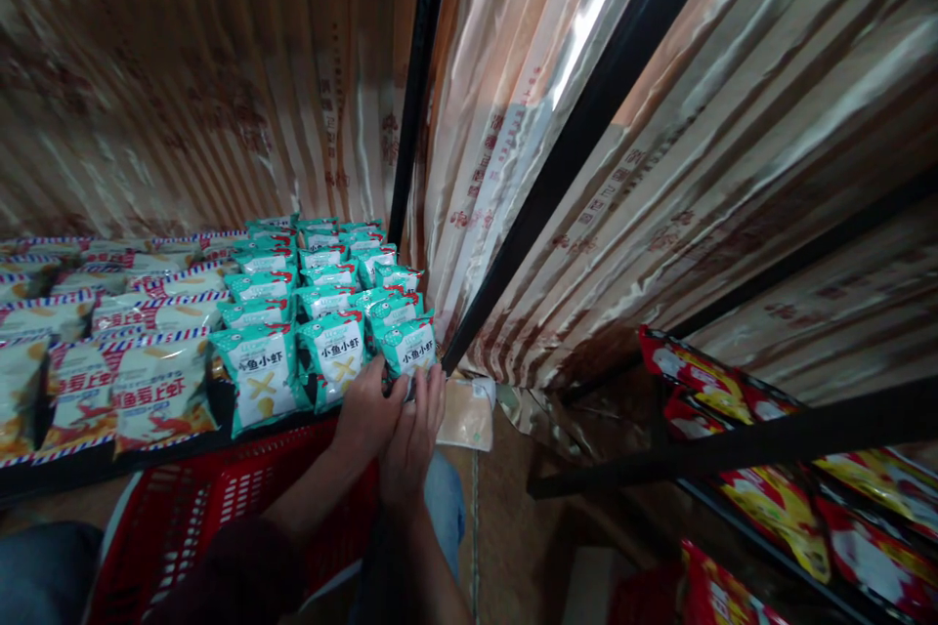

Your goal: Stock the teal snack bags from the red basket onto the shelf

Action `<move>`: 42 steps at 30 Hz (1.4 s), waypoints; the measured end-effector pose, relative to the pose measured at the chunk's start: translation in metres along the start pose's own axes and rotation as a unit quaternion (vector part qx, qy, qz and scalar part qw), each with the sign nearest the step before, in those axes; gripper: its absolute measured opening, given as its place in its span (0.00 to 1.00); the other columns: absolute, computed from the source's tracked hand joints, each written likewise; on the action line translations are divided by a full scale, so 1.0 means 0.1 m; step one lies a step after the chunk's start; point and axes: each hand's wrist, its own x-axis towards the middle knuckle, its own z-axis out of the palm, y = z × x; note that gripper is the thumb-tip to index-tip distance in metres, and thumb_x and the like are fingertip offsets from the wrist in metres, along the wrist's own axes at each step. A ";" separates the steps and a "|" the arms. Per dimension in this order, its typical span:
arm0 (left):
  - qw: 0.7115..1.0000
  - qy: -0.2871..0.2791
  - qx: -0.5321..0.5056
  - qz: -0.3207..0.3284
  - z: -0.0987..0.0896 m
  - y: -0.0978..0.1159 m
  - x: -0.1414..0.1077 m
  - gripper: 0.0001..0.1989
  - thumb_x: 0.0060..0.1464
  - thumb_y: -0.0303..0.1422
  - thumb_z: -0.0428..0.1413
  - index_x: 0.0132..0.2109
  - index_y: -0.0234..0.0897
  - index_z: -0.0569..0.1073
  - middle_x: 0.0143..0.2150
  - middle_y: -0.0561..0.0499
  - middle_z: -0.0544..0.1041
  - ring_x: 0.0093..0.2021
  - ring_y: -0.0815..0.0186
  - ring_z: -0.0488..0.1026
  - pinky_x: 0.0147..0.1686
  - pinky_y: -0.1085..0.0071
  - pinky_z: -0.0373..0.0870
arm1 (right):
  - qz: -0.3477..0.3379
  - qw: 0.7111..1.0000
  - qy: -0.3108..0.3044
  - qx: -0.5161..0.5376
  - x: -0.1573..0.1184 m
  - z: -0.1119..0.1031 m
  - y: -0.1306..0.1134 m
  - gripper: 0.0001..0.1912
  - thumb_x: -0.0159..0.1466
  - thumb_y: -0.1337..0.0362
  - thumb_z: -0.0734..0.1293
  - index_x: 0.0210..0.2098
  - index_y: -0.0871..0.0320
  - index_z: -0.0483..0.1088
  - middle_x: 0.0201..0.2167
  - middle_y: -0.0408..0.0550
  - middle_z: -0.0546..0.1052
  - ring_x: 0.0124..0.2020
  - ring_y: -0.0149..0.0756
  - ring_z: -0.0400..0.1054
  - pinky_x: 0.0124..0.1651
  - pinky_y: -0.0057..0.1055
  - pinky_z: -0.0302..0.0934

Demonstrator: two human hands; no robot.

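Rows of small teal and white snack bags (264, 376) stand on a low black shelf. At the right end of the front row is one such bag (407, 346), its lower part covered by my fingers. My left hand (367, 413) grips its lower left side with bent fingers. Close beside it, my right hand (414, 430) holds the bag's lower right front, its fingers pointing up along it. The two hands touch each other. A matching bag (338, 352) stands just left of them. The undersides of both hands' grips are hidden.
Below my arms sits a red plastic basket (249, 479). Cream and red bags (162, 395) fill the shelf's left part. Black metal posts (546, 205) rise beside pleated curtains (498, 117). A lower right shelf holds red and yellow packets (777, 508). A flat packet (467, 413) lies on the floor.
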 end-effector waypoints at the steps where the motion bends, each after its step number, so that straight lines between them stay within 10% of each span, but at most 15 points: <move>1: 1.000 -0.011 -0.007 -0.001 -0.02 0.01 0.00 0.09 0.55 0.37 0.48 0.39 0.38 0.69 0.34 0.48 0.76 0.34 0.62 0.75 0.37 0.68 0.69 | -0.001 1.000 -0.001 -0.005 0.02 0.00 0.00 0.24 0.70 0.63 0.47 0.65 0.58 0.51 0.67 0.58 0.50 0.68 0.47 0.39 0.60 0.61 0.48; 8: 0.987 -0.018 -0.140 -0.074 -0.12 0.12 -0.08 0.26 0.57 0.39 0.44 0.59 0.28 0.61 0.50 0.35 0.75 0.52 0.54 0.72 0.53 0.57 0.64 | -0.098 0.993 -0.030 -0.064 0.05 -0.01 -0.03 0.27 0.70 0.64 0.52 0.67 0.54 0.42 0.67 0.59 0.51 0.68 0.47 0.40 0.61 0.58 0.49; 20: 0.977 -0.049 -0.206 -0.005 -0.08 -0.03 -0.46 0.27 0.56 0.39 0.48 0.61 0.34 0.61 0.65 0.39 0.59 0.65 0.55 0.56 0.63 0.53 0.51 | -0.128 0.982 -0.022 -0.140 0.09 0.14 0.16 0.32 0.69 0.64 0.53 0.68 0.54 0.32 0.68 0.58 0.45 0.69 0.47 0.34 0.62 0.58 0.49; 29: 0.962 -0.011 -0.268 0.048 0.45 0.11 -0.39 0.24 0.58 0.33 0.39 0.58 0.44 0.68 0.59 0.49 0.69 0.68 0.63 0.48 0.67 0.59 0.42 | -0.121 0.983 -0.042 -0.129 0.09 0.15 0.16 0.31 0.69 0.68 0.51 0.68 0.52 0.31 0.69 0.57 0.43 0.69 0.46 0.35 0.62 0.58 0.48; 42: 0.985 0.003 -0.103 0.141 0.57 0.03 -0.30 0.27 0.61 0.31 0.36 0.67 0.41 0.51 0.65 0.50 0.60 0.68 0.62 0.48 0.66 0.55 0.49 | -0.134 0.976 -0.025 -0.167 0.18 0.22 0.23 0.31 0.69 0.70 0.49 0.68 0.54 0.32 0.68 0.56 0.47 0.69 0.43 0.37 0.64 0.54 0.48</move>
